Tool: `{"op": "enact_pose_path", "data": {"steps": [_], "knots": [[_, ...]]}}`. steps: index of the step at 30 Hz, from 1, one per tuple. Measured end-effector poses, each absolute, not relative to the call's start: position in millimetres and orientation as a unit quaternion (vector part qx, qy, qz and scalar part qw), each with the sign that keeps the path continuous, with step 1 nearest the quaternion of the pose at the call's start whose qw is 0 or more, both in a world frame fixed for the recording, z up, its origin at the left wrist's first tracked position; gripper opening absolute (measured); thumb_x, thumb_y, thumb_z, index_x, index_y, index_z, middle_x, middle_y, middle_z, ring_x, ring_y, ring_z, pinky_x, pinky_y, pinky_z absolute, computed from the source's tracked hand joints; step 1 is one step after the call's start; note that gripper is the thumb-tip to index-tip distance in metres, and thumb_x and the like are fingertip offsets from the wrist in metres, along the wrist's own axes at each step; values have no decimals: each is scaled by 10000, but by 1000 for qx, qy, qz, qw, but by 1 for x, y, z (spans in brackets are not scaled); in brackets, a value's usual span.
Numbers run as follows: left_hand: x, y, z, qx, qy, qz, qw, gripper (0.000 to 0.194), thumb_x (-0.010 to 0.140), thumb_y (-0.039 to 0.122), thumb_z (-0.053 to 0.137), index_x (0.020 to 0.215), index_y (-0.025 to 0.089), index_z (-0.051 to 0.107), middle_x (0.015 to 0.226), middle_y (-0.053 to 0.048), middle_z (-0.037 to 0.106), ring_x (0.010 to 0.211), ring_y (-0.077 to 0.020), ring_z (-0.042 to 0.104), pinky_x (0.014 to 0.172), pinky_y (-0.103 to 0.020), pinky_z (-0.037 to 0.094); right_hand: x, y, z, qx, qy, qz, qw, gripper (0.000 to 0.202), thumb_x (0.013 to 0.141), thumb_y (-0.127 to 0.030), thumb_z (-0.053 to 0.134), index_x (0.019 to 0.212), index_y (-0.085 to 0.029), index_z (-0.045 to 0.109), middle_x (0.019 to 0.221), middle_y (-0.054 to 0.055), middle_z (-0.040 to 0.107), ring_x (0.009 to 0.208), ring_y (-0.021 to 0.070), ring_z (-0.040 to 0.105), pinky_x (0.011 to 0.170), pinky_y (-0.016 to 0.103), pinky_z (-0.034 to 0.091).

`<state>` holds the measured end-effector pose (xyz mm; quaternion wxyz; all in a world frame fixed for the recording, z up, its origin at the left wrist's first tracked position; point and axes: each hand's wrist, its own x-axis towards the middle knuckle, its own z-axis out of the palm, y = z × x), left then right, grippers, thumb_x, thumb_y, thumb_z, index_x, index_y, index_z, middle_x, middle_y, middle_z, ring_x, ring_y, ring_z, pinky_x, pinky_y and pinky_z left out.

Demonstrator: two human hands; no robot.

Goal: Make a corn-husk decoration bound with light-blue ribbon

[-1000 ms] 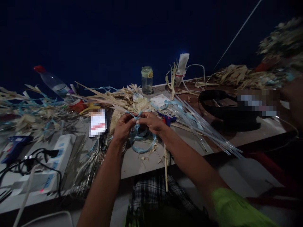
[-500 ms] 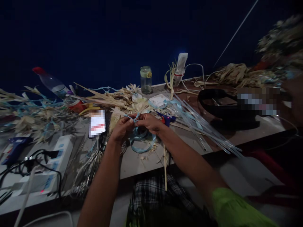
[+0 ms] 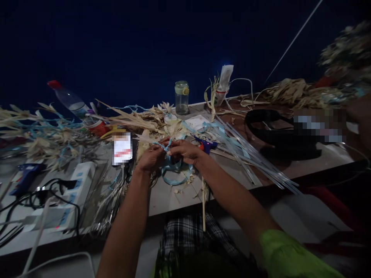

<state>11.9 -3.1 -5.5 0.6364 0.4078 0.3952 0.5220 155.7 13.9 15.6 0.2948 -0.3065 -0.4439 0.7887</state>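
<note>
Both hands meet above the table's front part. My left hand (image 3: 152, 157) has its fingers closed on a stem wrapped in light blue ribbon (image 3: 167, 146). From the other side my right hand (image 3: 186, 151) pinches the same wrapped stem, its fingertips almost touching the left ones. Pale dried husk petals (image 3: 175, 130) stand up just beyond the fingers. Under the hands lies a loose coil of light blue ribbon (image 3: 177, 180). A blue glue gun (image 3: 208, 145) rests right of my right hand.
A lit phone (image 3: 122, 150), a power strip (image 3: 82, 181) and another glue gun (image 3: 27, 177) are at left. Behind stand a glass jar (image 3: 181, 98) and a tilted bottle (image 3: 69, 101). Clear sticks (image 3: 255, 158) and a black ring-shaped object (image 3: 268, 121) lie at right.
The view has shifted slightly, so the table's things appear a little further right. Both hands still hold the ribbon-wrapped stem, with small shifts of the fingers.
</note>
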Motion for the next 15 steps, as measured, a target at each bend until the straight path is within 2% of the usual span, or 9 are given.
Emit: {"op": "enact_pose_path", "data": {"steps": [3,7,11,15], "knots": [[13,-8,2,406,339,491,692,303,516,351,746,702,145,624,756,-70,632,739,-194,591,618,-314,466,154,12,15,-313,-413,812,270,185,496,-136,642,631,-155,517,433,-89,422,389,39,340,424,196,241],[15,-14,11,411,304,495,702,319,510,360,754,696,161,588,817,-73,620,754,-204,585,598,-317,454,153,13,11,-306,-399,822,266,257,493,-158,689,576,-165,446,427,-93,386,384,38,339,415,194,245],[16,-12,11,412,299,506,696,328,567,382,724,757,179,549,796,-50,598,774,-195,576,611,-301,448,154,17,7,-299,-412,816,275,258,515,-211,716,635,-157,494,451,-93,399,388,40,338,417,196,255],[16,-3,3,416,366,515,654,325,619,430,672,765,168,547,680,-21,570,662,-150,565,562,-258,426,154,20,6,-328,-415,787,318,285,480,-222,736,661,-138,533,495,-76,468,418,35,379,432,191,255]]}}
